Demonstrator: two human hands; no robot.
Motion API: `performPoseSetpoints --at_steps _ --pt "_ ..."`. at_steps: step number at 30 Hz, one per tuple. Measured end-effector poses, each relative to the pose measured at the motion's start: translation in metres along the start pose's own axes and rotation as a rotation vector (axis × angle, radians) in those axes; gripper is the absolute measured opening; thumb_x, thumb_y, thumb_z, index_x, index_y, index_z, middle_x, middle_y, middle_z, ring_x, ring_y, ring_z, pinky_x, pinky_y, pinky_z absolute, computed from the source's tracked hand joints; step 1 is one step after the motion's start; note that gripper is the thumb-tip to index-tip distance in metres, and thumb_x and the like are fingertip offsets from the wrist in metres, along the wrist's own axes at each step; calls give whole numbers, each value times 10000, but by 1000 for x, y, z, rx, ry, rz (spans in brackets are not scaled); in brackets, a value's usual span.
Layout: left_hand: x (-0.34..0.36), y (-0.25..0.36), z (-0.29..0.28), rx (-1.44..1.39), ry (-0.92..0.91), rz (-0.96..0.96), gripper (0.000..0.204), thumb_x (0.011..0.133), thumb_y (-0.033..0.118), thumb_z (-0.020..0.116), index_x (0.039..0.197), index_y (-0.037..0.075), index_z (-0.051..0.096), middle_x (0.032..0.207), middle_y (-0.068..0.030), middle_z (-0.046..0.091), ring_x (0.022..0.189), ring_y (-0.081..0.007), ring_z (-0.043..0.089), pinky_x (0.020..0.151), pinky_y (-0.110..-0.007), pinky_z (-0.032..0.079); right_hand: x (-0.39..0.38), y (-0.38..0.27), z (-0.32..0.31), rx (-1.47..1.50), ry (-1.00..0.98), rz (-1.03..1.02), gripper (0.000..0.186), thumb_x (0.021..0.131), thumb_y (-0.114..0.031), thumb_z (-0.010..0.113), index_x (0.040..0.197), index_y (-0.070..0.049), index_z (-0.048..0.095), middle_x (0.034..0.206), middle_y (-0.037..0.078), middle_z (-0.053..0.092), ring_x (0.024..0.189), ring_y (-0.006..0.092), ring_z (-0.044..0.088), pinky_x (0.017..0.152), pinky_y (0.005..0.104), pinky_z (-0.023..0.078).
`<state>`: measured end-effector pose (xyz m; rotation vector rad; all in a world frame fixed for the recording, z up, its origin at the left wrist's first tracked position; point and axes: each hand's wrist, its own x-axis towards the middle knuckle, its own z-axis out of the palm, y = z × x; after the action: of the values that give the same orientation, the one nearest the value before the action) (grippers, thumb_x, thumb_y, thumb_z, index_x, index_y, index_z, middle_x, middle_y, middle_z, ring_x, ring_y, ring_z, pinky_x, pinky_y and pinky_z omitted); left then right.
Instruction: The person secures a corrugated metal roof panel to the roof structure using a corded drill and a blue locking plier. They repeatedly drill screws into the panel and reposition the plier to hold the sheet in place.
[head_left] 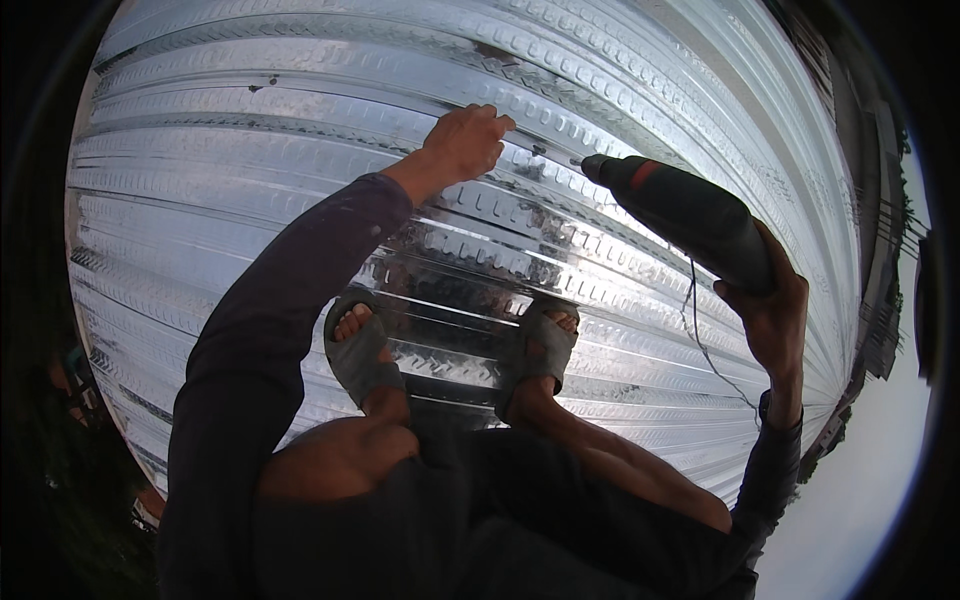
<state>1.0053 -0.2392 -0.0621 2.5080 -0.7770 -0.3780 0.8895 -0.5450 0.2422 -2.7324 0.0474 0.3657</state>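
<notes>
My right hand [770, 300] is wrapped round the rear of a dark corded power drill [690, 215] with an orange-red band near its nose. The drill's tip points left, toward a seam in the ribbed, shiny metal sheeting [240, 225]. Just left of that tip, small dark bits [538, 150] lie along the seam. Farther left along it, my left hand [465, 143] is closed over the sheeting with its fingers curled. Whatever those fingers hold, if anything, is too small or hidden to name.
A thin cord [705, 345] hangs from the drill toward my right wrist. My sandalled feet, the left sandal [362, 350] and the right sandal [540, 350], stand on the sheeting. Small dark pieces [262, 85] lie at the far left. Rooftops [875, 250] and sky show beyond the right edge.
</notes>
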Motion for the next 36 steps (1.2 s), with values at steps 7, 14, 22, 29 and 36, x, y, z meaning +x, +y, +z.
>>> performPoseSetpoints --at_steps 7,14,22,29,36 --pt "49 40 36 250 -84 257 206 920 176 685 1104 84 689 1038 -143 658 1019 -321 689 871 -458 575 -39 18 -15 193 92 354 724 710 0 781 1403 37 576 1103 172 743 995 216 711 891 345 553" --pt "42 29 19 -391 513 -125 222 967 211 700 1038 1 705 909 -138 730 786 -257 713 736 -372 550 -85 76 7 569 247 623 607 764 -97 796 1331 48 634 1041 128 733 907 188 708 779 328 572" --pt "-81 54 -5 -569 281 -316 200 950 109 710 1111 -9 709 982 -81 712 795 -122 656 723 -277 528 -121 171 58 1046 476 706 506 902 -236 759 1265 93 633 1065 144 723 883 220 717 673 316 595" --pt "-189 69 17 -561 688 -539 184 961 110 702 1085 -26 709 897 -79 704 664 -135 631 643 -289 523 -110 242 135 1687 412 492 480 997 -309 681 1352 2 587 1088 92 681 996 194 652 668 292 566" --pt "-434 24 41 -500 1140 -1394 420 992 361 681 979 -57 715 738 -61 677 659 -107 620 580 -299 484 -63 316 205 1984 131 241 462 1062 -362 570 1424 -78 536 1117 38 622 988 143 622 771 363 542"
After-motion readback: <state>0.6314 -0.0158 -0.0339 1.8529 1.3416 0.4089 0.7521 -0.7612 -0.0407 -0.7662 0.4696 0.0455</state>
